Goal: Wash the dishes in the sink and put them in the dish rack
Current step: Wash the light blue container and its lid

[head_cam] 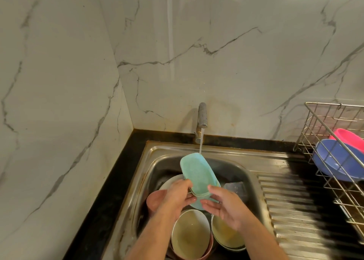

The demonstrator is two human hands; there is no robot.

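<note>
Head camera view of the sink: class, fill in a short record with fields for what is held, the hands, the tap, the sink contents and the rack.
held: teal dish, tilted under the water stream
left hand: grips the dish's near left edge
right hand: holds the dish's near right edge
tap: running
sink: two cream bowls, a pink cup, a white plate
rack: blue bowl, pink bowl

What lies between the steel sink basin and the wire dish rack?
In the head view, only the ribbed steel drainboard separates the sink basin from the wire dish rack.
</note>
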